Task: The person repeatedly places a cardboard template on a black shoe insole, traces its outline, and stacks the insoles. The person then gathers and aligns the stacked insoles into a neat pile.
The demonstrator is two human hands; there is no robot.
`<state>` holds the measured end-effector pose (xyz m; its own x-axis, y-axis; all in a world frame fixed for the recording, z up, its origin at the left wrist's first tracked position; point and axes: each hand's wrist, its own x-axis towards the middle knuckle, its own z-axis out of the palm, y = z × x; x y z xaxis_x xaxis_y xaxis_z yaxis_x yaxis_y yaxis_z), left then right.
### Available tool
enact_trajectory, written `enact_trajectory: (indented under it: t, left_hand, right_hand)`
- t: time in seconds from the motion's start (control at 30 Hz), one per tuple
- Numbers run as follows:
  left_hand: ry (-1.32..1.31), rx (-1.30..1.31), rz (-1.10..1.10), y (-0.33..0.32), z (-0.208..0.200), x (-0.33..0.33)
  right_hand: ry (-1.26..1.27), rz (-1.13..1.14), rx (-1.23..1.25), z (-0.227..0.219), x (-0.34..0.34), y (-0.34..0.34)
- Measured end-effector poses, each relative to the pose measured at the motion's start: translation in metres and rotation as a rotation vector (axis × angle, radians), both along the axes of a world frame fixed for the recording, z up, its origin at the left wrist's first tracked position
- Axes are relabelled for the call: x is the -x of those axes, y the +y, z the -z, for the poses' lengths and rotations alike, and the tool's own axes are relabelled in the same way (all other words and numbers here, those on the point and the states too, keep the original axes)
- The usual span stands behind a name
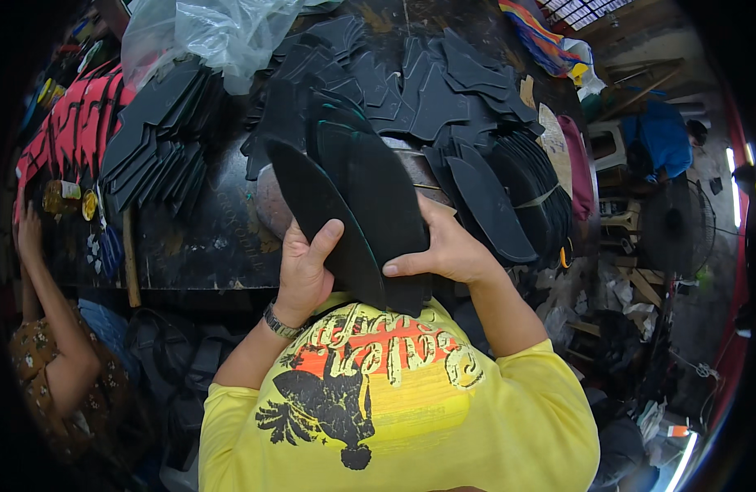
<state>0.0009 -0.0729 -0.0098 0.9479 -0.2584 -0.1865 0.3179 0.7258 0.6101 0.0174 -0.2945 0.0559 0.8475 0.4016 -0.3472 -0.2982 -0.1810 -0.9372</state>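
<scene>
Two black sole-shaped pieces with thin teal edges stand tilted in front of my chest. My left hand (306, 266) is closed on one black sole (322, 215), its thumb across the near face. Thumb forward, my right hand (444, 244) grips the other black sole (384, 205); whether more pieces lie behind it I cannot tell, as its fingers are hidden. Just beyond are more upright black pieces (333, 111) and a rounded brownish object (273, 201), partly covered. Right of my right hand lie a loose black sole (491, 209) and a banded bundle of soles (530, 176).
Flat black cut-outs (456, 102) cover the far part of the dark table (210, 238). Leftward are stacked black cut-outs (161, 123), red pieces (83, 123), a jar (61, 195) and a wooden stick (130, 258). Clear plastic (206, 33) lies beyond. Another person's arm (58, 320) reaches in.
</scene>
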Motion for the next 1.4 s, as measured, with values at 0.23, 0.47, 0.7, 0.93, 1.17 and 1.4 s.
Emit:
enact_trajectory:
  t: [0.23, 0.47, 0.7, 0.93, 1.17, 1.4]
  left_hand:
    - [-0.106, -0.144, -0.159, -0.021, -0.005, 0.008]
    - [-0.051, -0.057, -0.023, -0.015, 0.004, 0.005]
    - [-0.212, -0.290, 0.108, 0.003, 0.004, -0.012]
    - [-0.879, -1.270, -0.481, 0.029, 0.000, -0.022]
    - [-1.199, -1.565, -0.094, 0.041, -0.009, -0.028]
    - [-1.356, -1.629, 0.086, 0.039, -0.039, -0.047]
  right_hand:
    - [-0.192, -0.004, 0.102, -0.006, -0.001, 0.035]
    - [-0.535, 0.037, 0.371, -0.009, -0.004, 0.041]
    - [-0.314, 0.030, 0.420, -0.019, -0.011, 0.034]
    - [-0.385, -0.135, 0.764, -0.036, -0.007, 0.035]
    - [-0.255, -0.066, 0.114, -0.017, -0.009, 0.016]
    - [0.009, 0.096, -0.117, 0.010, -0.020, -0.013]
